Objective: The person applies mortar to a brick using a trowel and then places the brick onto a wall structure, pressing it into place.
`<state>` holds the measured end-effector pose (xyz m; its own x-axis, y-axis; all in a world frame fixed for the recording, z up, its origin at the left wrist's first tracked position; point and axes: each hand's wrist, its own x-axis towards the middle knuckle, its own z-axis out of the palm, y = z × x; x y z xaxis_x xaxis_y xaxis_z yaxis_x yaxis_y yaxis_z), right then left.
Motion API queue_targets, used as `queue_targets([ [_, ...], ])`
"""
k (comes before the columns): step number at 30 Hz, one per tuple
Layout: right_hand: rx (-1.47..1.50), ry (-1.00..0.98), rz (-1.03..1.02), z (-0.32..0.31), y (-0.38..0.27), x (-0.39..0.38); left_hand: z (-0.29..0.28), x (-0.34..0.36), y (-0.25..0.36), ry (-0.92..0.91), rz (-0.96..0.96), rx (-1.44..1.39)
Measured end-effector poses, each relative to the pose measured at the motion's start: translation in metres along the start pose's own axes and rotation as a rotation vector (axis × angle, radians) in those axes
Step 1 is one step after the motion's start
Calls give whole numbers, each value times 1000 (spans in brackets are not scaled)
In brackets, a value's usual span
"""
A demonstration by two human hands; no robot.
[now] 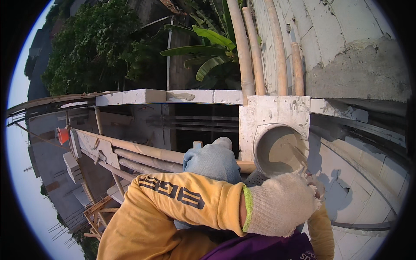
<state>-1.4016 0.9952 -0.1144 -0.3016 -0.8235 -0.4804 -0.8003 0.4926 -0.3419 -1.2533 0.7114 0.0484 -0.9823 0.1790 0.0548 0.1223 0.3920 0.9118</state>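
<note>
A round bucket (261, 149) of wet grey mortar (281, 149) stands on a pale, mortar-spotted board (249, 125), right of centre. My left hand (281, 203), in a knitted off-white glove with a green cuff, is at the bucket's near rim. Its fingers are curled; what they hold is hidden. My right hand (318, 186) is just beyond it, mostly covered by the left glove, so its fingers cannot be made out. A thin, mortar-coated piece (299, 154) slants into the mortar near the hands. My knee in blue denim (212, 162) is left of the bucket.
Bamboo poles (147, 149) run leftward past my knee; more upright poles (281, 52) stand beyond the board. A row of white blocks (190, 96) tops a wall over a dark drop (203, 121). An orange bucket (63, 135) hangs far left. A block wall (359, 160) is at right.
</note>
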Motion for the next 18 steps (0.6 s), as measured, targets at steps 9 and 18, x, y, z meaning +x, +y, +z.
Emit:
queue_targets([
  [9, -87, -345, 294, -28, -97, 56, -37, -24, 17, 107, -737, 174],
  [18, 53, -517, 516, -77, -138, 67, -48, -170, 102, 454, -1256, 39],
])
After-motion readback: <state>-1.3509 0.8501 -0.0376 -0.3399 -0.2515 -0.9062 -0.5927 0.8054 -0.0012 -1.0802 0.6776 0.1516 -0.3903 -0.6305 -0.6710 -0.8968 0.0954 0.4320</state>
